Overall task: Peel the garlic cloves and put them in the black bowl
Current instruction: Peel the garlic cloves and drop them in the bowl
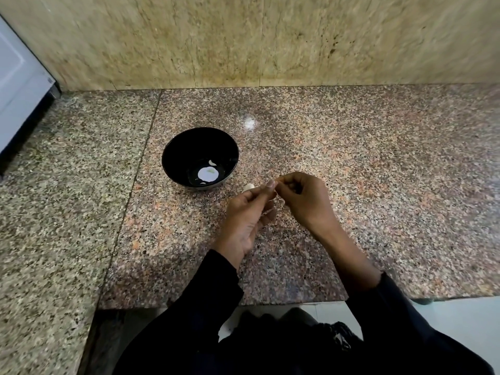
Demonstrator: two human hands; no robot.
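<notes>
Both hands pinch garlic clove (275,191): left hand (247,217); right hand (304,197); black bowl (173,152) beside.

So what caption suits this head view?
Two hands work a garlic clove beside a glossy black bowl on a speckled granite counter.

Left hand (247,215) and right hand (303,197) raised, fingertips pinched together

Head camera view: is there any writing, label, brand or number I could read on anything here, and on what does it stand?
None: no readable text shows anywhere.
Black bowl: no lettering; the white patch inside is a glare spot, not a label.
White appliance at the far left: a small dark mark near its edge, too small and blurred to read.
Granite counter and stone wall: only speckle and veining.
</notes>
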